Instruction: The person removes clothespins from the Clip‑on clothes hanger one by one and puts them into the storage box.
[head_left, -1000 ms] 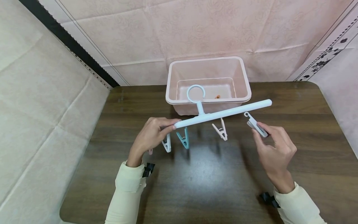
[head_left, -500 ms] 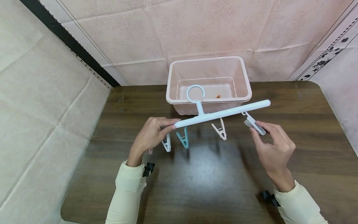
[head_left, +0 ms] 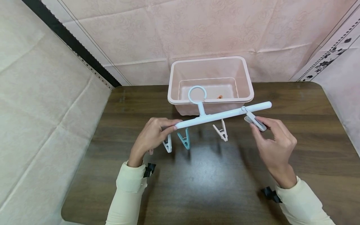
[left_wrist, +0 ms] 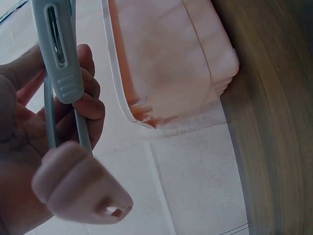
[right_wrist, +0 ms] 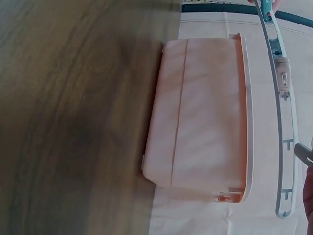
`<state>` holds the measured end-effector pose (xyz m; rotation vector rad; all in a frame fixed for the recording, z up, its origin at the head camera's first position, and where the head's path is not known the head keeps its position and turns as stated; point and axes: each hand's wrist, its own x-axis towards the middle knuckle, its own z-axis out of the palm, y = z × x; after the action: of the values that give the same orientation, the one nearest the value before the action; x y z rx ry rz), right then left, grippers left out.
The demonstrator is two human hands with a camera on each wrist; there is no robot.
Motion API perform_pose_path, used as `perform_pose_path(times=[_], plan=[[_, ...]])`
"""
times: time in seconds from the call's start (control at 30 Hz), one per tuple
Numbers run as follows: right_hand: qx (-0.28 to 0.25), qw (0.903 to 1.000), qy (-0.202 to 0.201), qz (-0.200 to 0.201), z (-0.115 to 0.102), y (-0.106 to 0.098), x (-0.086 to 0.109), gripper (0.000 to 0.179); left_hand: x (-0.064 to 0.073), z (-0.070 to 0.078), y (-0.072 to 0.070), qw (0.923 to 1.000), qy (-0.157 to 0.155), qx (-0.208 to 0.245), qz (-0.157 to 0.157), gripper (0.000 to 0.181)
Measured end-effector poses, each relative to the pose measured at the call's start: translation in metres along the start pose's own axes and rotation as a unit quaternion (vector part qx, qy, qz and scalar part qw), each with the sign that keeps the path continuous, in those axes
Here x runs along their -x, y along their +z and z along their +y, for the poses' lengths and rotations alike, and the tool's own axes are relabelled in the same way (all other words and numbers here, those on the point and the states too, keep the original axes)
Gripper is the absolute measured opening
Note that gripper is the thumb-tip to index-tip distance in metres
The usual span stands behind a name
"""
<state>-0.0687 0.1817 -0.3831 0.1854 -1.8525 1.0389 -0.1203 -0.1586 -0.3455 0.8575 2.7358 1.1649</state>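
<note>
My left hand [head_left: 153, 134] pinches the left end of a light-blue clip hanger [head_left: 216, 116], held tilted above the table with its right end higher. From its bar hang a white clip [head_left: 167, 144], a teal clip [head_left: 185, 139] and a pale pink clip [head_left: 222, 132]. Another pink clip [left_wrist: 80, 188] hangs by the left hand in the left wrist view. Between thumb and fingers my right hand [head_left: 277, 142] pinches a grey clip [head_left: 256, 121]. That clip's small hook overlaps the bar's right part; whether it is hooked on, I cannot tell.
Behind the hanger stands a pink plastic basin [head_left: 211, 60] at the back of the brown wooden table [head_left: 197, 200]. A small orange-brown thing [head_left: 219, 97] shows inside it. Pale patterned cloth [head_left: 197, 28] covers the wall behind.
My right hand has moved slightly left and up, bringing the grey clip's hook from beside the bar to overlap it. The left hand and hanger have stayed nearly still.
</note>
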Motion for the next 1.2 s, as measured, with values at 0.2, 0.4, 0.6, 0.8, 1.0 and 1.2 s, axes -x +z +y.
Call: perform_pose_path(times=[0.2, 0.4, 0.6, 0.8, 1.0, 1.2], plan=[[-0.003, 1.0, -0.006, 0.001, -0.002, 0.003, -0.01, 0.018, 0.0, 0.0, 0.0, 1.0, 0.001, -0.001, 0.001, 0.029], [0.005, 0.9999, -0.01, -0.009, -0.001, 0.006, -0.023, 0.017, -0.001, -0.001, 0.002, 1.0, -0.004, -0.003, 0.001, 0.029], [0.004, 0.9998, -0.014, -0.016, -0.001, 0.008, -0.034, 0.017, -0.002, -0.001, 0.002, 1.0, -0.002, -0.007, -0.001, 0.028], [0.007, 0.9993, -0.008, -0.037, 0.006, 0.01, -0.041, 0.017, -0.001, -0.002, 0.002, 0.9999, -0.005, -0.011, -0.002, 0.029], [0.007, 0.9984, -0.004, -0.055, 0.014, 0.013, -0.05, 0.019, -0.001, -0.003, 0.003, 0.9998, -0.012, -0.012, -0.004, 0.029], [0.011, 0.9975, 0.0, -0.07, 0.018, 0.02, -0.061, 0.019, 0.0, -0.004, 0.004, 0.9997, -0.015, -0.016, -0.004, 0.029]])
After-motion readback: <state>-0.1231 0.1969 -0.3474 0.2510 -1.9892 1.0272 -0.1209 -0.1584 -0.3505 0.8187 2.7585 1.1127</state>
